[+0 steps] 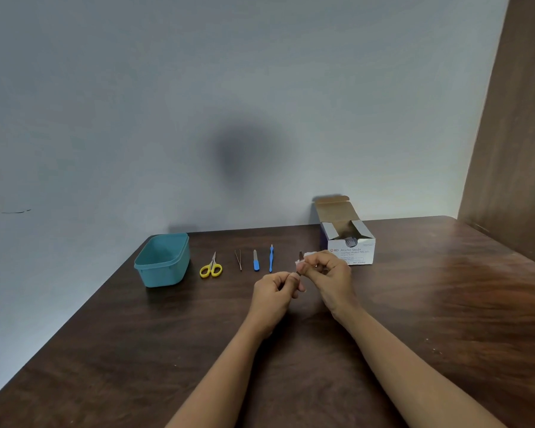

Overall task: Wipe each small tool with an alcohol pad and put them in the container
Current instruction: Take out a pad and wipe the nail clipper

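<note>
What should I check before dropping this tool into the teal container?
1. Left hand pinches the small tool: ok.
2. Right hand holds the pad against it: ok.
3. Whole tool wiped: cannot tell.
4. Container open and upright: ok.
5. Low path clear: not ok; scissors, tweezers, file and blue pick lie between.

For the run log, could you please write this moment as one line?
phase: wiping | left hand: holds tool | right hand: pinches pad on it | container: looks empty
</note>
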### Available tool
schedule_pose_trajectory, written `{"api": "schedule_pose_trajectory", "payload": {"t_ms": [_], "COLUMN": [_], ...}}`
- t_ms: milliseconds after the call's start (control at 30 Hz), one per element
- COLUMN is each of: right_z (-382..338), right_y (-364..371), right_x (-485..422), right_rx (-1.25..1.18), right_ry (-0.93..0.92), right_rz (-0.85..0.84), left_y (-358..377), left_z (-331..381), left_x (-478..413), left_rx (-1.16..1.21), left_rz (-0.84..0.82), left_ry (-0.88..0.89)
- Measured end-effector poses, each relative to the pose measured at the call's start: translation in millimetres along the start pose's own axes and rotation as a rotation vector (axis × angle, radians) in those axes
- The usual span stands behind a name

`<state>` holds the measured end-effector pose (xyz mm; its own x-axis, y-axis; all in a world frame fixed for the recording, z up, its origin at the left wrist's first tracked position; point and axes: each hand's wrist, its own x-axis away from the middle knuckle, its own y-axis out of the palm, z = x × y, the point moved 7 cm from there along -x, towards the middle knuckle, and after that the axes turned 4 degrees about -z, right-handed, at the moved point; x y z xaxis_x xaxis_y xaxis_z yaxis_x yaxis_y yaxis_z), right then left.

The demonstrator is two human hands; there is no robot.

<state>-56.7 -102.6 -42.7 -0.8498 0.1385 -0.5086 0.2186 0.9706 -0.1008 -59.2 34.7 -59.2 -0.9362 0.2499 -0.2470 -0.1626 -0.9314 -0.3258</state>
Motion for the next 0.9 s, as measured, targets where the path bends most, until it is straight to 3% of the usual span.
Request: {"api": "schedule_pose_trajectory", "payload": {"t_ms": [200,567,900], "right_z": [3,20,23], "right_y": [-4,-11,-8], "right_x": [0,-2,-2], "right_rx": [-0.013,-0.396,-0.383], "right_ry": [0.010,0.205,0.257], "right_rz": [0.055,0.203,0.155], "left_y": [2,6,11], "left_z": [9,12,10], "left_x": [1,3,3], "left_rx": [-0.068,-0.227,-0.263], "left_rz": [0.019,-0.005,-0.073], "left_ry": [0.011,0.048,0.078]}}
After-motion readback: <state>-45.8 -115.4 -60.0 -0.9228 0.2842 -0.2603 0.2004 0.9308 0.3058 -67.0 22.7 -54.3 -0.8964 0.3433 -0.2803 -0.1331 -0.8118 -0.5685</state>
